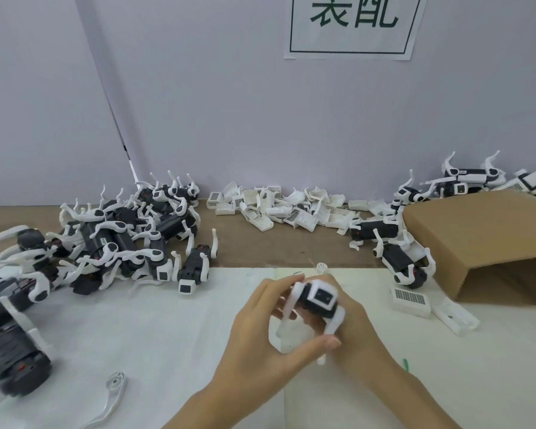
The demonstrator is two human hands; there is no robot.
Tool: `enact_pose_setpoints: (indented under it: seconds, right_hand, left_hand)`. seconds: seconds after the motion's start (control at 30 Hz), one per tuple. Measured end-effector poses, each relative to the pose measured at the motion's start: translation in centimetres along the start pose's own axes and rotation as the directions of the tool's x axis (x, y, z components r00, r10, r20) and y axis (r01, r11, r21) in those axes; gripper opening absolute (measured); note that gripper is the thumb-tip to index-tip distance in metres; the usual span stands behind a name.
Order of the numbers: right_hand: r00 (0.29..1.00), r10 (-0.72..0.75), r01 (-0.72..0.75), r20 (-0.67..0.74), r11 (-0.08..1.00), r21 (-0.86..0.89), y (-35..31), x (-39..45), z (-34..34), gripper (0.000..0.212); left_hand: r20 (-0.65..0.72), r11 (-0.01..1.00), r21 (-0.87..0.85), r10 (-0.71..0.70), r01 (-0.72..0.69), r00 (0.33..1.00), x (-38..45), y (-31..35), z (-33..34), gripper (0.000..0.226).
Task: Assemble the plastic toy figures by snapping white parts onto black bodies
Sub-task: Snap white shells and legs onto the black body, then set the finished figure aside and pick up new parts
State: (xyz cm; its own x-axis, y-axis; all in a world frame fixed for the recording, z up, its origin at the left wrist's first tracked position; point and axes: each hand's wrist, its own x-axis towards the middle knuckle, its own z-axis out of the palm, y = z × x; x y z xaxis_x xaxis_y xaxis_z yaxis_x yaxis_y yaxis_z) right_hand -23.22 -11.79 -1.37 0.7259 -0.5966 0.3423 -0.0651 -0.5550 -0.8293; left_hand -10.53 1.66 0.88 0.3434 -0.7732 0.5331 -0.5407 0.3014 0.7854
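1. Toy figure, black body with white face and legs, is held above the white-covered surface, low centre of view, between both hands.
2. Left hand: fingers and thumb curled round the figure's near-left side.
3. Right hand sits mostly behind the figure; it seems to grip it, fingers largely hidden.
4. Pile of figures lies well left; loose white parts lie by the wall.
5. Cardboard box on its side at right; single white leg lies near-left.
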Motion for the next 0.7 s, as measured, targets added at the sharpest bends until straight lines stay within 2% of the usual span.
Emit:
enact_pose_setpoints:
  seconds: [0.07, 0.1, 0.13, 0.2, 0.23, 0.3, 0.37, 0.43, 0.5, 0.57, 0.63, 0.67, 0.7]
  right_hand:
    - [0.990, -0.070, 0.037, -0.120, 0.965, -0.261, -0.6, 0.4, -0.4, 0.019]
    - [0.984, -0.115, 0.052, -0.136, 0.917, -0.394, -0.1, 0.5, -0.7, 0.017]
    - [0.980, -0.147, 0.071, -0.135, 0.889, -0.453, 0.0, 0.5, -1.0, 0.018]
    - [0.988, -0.099, 0.048, -0.114, 0.920, -0.389, -0.3, 0.5, -1.3, 0.021]
    - [0.997, -0.025, 0.004, -0.067, 0.953, -0.303, -0.3, 0.6, -1.4, 0.023]
    - [0.985, 0.132, -0.128, 0.107, 0.991, -0.039, -0.9, 0.7, -1.7, 0.031]
    - [0.962, 0.183, -0.216, 0.202, 0.964, 0.154, -1.3, 0.8, -2.0, 0.033]
    - [0.967, 0.182, -0.216, 0.180, 0.958, 0.187, -1.7, 0.9, -2.2, 0.025]
    - [0.963, 0.229, -0.256, 0.144, 0.942, 0.216, -2.0, 1.4, -2.6, 0.030]
    - [0.940, 0.324, -0.342, 0.109, 0.881, 0.326, -2.1, 2.6, -4.1, 0.047]
    - [0.920, 0.391, -0.346, 0.021, 0.788, 0.510, -2.2, 4.4, -7.0, 0.052]
    - [0.916, 0.399, -0.289, -0.041, 0.728, 0.622, -2.4, 5.3, -8.9, 0.047]
    - [0.913, 0.395, -0.204, -0.102, 0.659, 0.724, -2.5, 6.3, -10.8, 0.040]
  left_hand:
    - [-0.084, 0.997, 0.015, -0.080, 0.082, 0.993, 0.4, -0.1, -0.2, 0.065]
    - [-0.120, 0.993, 0.005, -0.117, 0.118, 0.986, 0.5, -0.4, -0.3, 0.058]
    - [-0.145, 0.987, -0.026, -0.158, 0.155, 0.977, 0.8, -0.6, -0.4, 0.050]
    - [-0.155, 0.962, -0.134, -0.258, 0.238, 0.954, 1.3, -1.0, -0.9, 0.036]
    - [-0.135, 0.938, -0.199, -0.314, 0.284, 0.940, 1.5, -1.3, -1.1, 0.033]
    - [-0.073, 0.871, -0.321, -0.414, 0.371, 0.907, 1.9, -2.0, -1.8, 0.026]
    - [-0.010, 0.810, -0.393, -0.477, 0.435, 0.879, 2.3, -2.9, -2.5, 0.028]
    - [0.080, 0.775, -0.383, -0.515, 0.503, 0.854, 2.4, -3.7, -3.1, 0.040]
    - [0.113, 0.789, -0.314, -0.521, 0.528, 0.846, 2.4, -4.5, -3.2, 0.047]
    - [-0.023, 0.876, -0.211, -0.447, 0.433, 0.894, 2.4, -5.1, -3.0, 0.044]
    - [-0.195, 0.974, 0.043, -0.210, 0.223, 0.958, 2.5, -5.7, -3.3, 0.042]
    - [-0.238, 0.959, 0.266, -0.030, 0.095, 0.971, 2.6, -6.0, -3.6, 0.040]
    - [-0.237, 0.865, 0.502, 0.137, 0.000, 0.962, 2.7, -6.6, -4.1, 0.041]
